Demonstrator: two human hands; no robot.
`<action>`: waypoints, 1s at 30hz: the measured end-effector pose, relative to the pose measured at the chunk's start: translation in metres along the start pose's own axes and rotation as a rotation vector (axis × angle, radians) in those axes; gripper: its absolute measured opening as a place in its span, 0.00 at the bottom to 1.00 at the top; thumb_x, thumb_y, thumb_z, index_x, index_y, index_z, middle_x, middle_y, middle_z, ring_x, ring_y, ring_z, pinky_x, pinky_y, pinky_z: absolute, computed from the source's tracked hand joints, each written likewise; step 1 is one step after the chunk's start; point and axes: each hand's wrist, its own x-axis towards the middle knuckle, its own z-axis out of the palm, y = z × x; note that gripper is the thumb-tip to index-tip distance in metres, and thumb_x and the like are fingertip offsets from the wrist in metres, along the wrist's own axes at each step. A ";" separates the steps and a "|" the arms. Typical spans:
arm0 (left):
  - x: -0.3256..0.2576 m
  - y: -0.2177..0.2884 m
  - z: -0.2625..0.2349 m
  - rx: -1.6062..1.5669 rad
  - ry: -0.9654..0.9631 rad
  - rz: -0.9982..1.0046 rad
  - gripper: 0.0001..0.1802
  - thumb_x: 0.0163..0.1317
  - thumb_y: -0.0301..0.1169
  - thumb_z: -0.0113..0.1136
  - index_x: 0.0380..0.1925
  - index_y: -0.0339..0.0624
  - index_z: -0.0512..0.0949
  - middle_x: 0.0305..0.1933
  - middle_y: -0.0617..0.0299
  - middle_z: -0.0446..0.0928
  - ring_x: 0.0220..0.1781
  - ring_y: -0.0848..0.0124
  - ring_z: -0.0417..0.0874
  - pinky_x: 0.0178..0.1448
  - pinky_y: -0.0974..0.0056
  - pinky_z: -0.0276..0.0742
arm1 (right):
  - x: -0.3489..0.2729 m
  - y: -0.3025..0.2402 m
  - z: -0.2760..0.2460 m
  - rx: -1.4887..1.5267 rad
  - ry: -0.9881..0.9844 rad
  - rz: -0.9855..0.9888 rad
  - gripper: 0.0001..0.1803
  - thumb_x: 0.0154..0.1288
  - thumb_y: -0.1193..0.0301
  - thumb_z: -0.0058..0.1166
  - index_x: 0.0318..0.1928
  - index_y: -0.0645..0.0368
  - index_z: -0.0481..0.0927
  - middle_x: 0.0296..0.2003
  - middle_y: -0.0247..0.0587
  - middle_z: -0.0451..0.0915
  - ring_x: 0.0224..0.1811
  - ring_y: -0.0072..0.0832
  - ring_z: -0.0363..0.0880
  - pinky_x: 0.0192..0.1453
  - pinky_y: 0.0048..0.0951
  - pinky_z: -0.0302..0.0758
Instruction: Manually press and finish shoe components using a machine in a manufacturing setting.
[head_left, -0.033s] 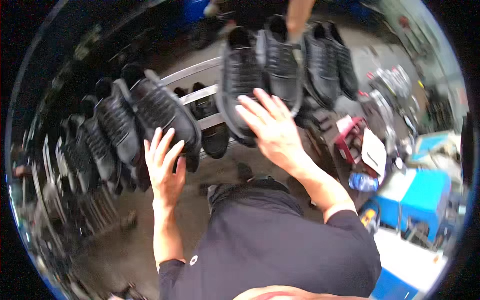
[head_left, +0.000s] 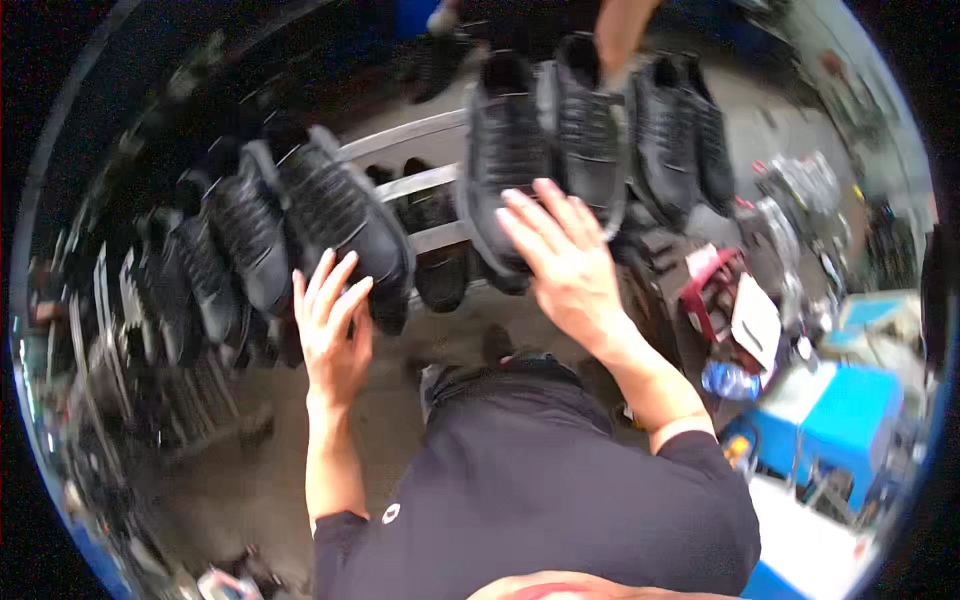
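Black lace-up shoes stand in a row on a metal rack, toes pointing down toward me. My left hand (head_left: 335, 335) has its fingers stretched out at the toe of a large black shoe (head_left: 330, 200); whether it touches is unclear. Over the toes of two shoes right of the rack's gap, a black shoe (head_left: 505, 150) and its neighbour (head_left: 588, 135), my right hand (head_left: 575, 275) lies with spread fingers and grips nothing. Another black shoe (head_left: 665, 140) stands further right. Motion blurs the picture somewhat.
Pale rack rails (head_left: 420, 182) cross the gap, with lower shoes (head_left: 440, 278) behind. Another person's arm (head_left: 625, 35) reaches in at the top. To the right are a dark red box (head_left: 700, 300), a blue plastic bottle (head_left: 730, 381) and a blue-and-white machine (head_left: 840, 410).
The shoes and rack have shifted slightly right in the picture. My right hand has moved a little right along with them, while my left hand stays nearly in place. Both remain open.
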 end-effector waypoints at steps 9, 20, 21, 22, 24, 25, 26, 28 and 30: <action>-0.058 0.036 0.032 -0.311 0.347 -0.499 0.13 0.58 0.09 0.52 0.37 0.35 0.79 0.42 0.55 0.83 0.43 0.59 0.84 0.54 0.62 0.79 | -0.030 0.099 -0.050 0.334 0.650 0.045 0.24 0.73 0.59 0.55 0.57 0.68 0.77 0.57 0.53 0.78 0.60 0.43 0.77 0.65 0.44 0.73; -0.053 -0.055 0.052 -1.845 0.938 -0.851 0.26 0.77 0.50 0.40 0.60 0.41 0.71 0.61 0.51 0.70 0.67 0.54 0.67 0.79 0.43 0.56 | -0.142 0.362 0.050 1.298 0.706 1.003 0.30 0.81 0.53 0.38 0.67 0.66 0.70 0.62 0.39 0.76 0.63 0.30 0.74 0.74 0.35 0.60; -0.052 -0.057 0.051 -1.825 0.999 -0.929 0.23 0.77 0.47 0.42 0.58 0.42 0.73 0.60 0.52 0.70 0.65 0.55 0.69 0.78 0.44 0.58 | -0.146 0.365 0.058 1.306 0.693 0.995 0.30 0.81 0.53 0.38 0.67 0.66 0.70 0.62 0.39 0.76 0.63 0.30 0.74 0.74 0.35 0.60; -0.060 -0.068 0.054 -1.867 0.980 -0.873 0.23 0.76 0.46 0.43 0.58 0.42 0.73 0.60 0.53 0.70 0.65 0.55 0.69 0.78 0.44 0.60 | -0.145 0.372 0.060 1.197 0.646 0.862 0.29 0.81 0.54 0.39 0.67 0.66 0.70 0.62 0.39 0.76 0.63 0.30 0.74 0.73 0.35 0.61; -0.059 -0.075 0.061 -1.927 0.953 -0.813 0.22 0.76 0.45 0.44 0.58 0.42 0.73 0.60 0.54 0.71 0.65 0.56 0.70 0.77 0.44 0.61 | -0.156 0.398 0.066 0.859 0.590 0.610 0.27 0.81 0.57 0.40 0.67 0.65 0.70 0.63 0.38 0.75 0.63 0.29 0.73 0.72 0.34 0.64; -0.048 -0.069 0.060 -1.838 0.961 -0.903 0.21 0.76 0.44 0.45 0.58 0.42 0.73 0.58 0.55 0.71 0.63 0.57 0.71 0.76 0.44 0.62 | -0.160 0.404 0.074 0.852 0.593 0.605 0.27 0.81 0.57 0.40 0.67 0.65 0.70 0.63 0.38 0.75 0.63 0.29 0.73 0.72 0.34 0.64; -0.042 -0.065 0.057 -1.743 0.971 -0.989 0.20 0.75 0.43 0.46 0.57 0.42 0.73 0.56 0.56 0.72 0.62 0.57 0.72 0.76 0.45 0.63 | -0.160 0.406 0.080 0.934 0.655 0.635 0.27 0.80 0.58 0.41 0.67 0.65 0.70 0.63 0.39 0.74 0.63 0.29 0.73 0.71 0.35 0.65; -0.049 -0.068 0.055 -1.746 0.982 -0.976 0.20 0.75 0.43 0.46 0.58 0.43 0.73 0.56 0.56 0.73 0.62 0.58 0.72 0.75 0.45 0.64 | -0.147 0.398 0.083 0.795 0.645 0.494 0.28 0.77 0.59 0.45 0.67 0.65 0.70 0.63 0.41 0.73 0.64 0.32 0.72 0.68 0.36 0.70; -0.068 -0.079 0.058 -1.773 1.005 -0.975 0.20 0.75 0.44 0.48 0.58 0.45 0.73 0.55 0.57 0.75 0.61 0.58 0.74 0.74 0.45 0.66 | -0.137 0.387 0.080 0.802 0.637 0.480 0.27 0.76 0.60 0.46 0.66 0.65 0.70 0.63 0.42 0.72 0.63 0.33 0.73 0.67 0.36 0.70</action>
